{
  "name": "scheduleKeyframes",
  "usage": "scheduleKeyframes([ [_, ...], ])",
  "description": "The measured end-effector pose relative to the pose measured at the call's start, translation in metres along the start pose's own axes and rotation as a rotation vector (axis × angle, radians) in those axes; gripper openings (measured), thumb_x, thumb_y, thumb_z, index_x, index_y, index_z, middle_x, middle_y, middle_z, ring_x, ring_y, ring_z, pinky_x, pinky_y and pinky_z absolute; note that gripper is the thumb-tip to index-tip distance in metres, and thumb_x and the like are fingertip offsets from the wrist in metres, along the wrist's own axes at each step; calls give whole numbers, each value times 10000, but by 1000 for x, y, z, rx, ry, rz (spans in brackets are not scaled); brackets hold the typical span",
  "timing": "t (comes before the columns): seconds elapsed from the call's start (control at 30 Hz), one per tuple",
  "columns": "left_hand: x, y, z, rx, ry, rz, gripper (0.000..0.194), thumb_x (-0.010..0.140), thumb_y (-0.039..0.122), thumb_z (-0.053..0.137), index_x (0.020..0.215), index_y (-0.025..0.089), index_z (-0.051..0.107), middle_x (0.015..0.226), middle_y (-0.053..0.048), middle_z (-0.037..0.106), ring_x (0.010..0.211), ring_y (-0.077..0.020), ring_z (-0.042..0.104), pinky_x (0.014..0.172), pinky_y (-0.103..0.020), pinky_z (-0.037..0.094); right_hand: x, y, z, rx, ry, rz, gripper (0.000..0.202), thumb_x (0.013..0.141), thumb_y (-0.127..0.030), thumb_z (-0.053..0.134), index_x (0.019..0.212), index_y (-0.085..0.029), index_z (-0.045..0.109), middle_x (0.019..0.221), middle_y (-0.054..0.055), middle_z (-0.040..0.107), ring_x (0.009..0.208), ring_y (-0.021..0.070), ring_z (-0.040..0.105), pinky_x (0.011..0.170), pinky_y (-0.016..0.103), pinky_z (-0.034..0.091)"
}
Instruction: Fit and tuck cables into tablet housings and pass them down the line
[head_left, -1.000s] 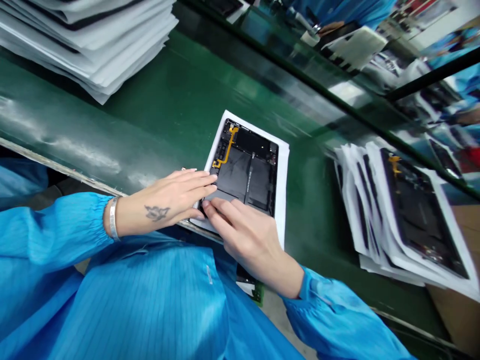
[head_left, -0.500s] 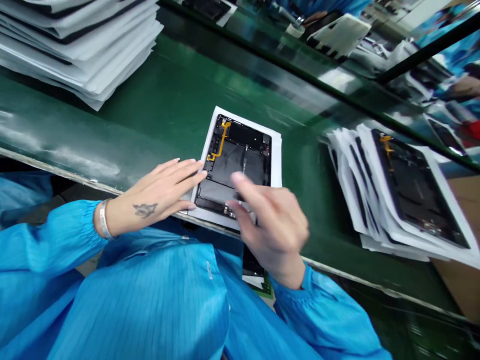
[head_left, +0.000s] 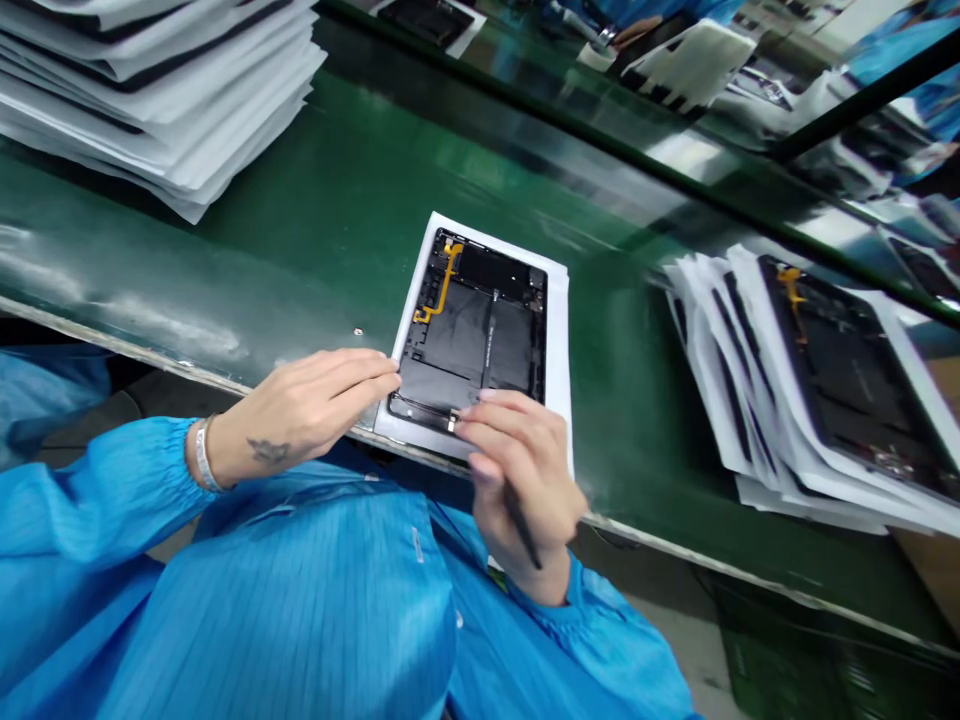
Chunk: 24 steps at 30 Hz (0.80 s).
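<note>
An opened tablet (head_left: 457, 345), black inside with a yellow flex cable (head_left: 448, 285), lies on a sheet of white paper (head_left: 556, 345). My left hand (head_left: 315, 405) rests along the tablet's left edge, fingers stretched out and holding nothing. Over the tablet's near edge, my right hand (head_left: 525, 470) pinches a slim dark tool (head_left: 523, 525), whose rear end sticks out below the palm. Its working tip is hidden by my fingers, so I cannot tell its exact kind. My right fingertips are at a small light-coloured part (head_left: 453, 420) on that edge.
A tall stack of white sheets (head_left: 172, 110) with dark layers between stands at the left. Another stack (head_left: 739, 390) at the right has an opened tablet (head_left: 862, 380) on top. A tiny piece (head_left: 358, 331) lies on the green tabletop (head_left: 360, 200). Behind a dark rail is another work area.
My right hand has come down and left onto the tablet's near edge, and the dark tool now shows. My left hand has slid slightly down and back, uncovering the tiny piece.
</note>
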<state>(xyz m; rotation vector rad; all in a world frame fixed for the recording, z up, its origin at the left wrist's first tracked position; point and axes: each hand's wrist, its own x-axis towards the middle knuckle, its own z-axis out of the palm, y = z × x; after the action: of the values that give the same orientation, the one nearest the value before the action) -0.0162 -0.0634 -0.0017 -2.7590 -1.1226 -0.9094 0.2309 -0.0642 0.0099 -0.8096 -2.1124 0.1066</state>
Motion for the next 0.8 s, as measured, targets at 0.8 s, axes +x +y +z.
scheduleKeyframes([
  [0.8, 0, 0, 5, 19, -30, 77, 306, 1004, 74, 461, 1265, 44, 618, 1327, -160, 664, 1230, -272, 647, 1008, -397, 576, -23, 2, 10, -66, -137, -99, 478, 902, -46, 637, 1368, -136, 593, 941, 87, 721, 887, 208, 642, 772, 351, 538],
])
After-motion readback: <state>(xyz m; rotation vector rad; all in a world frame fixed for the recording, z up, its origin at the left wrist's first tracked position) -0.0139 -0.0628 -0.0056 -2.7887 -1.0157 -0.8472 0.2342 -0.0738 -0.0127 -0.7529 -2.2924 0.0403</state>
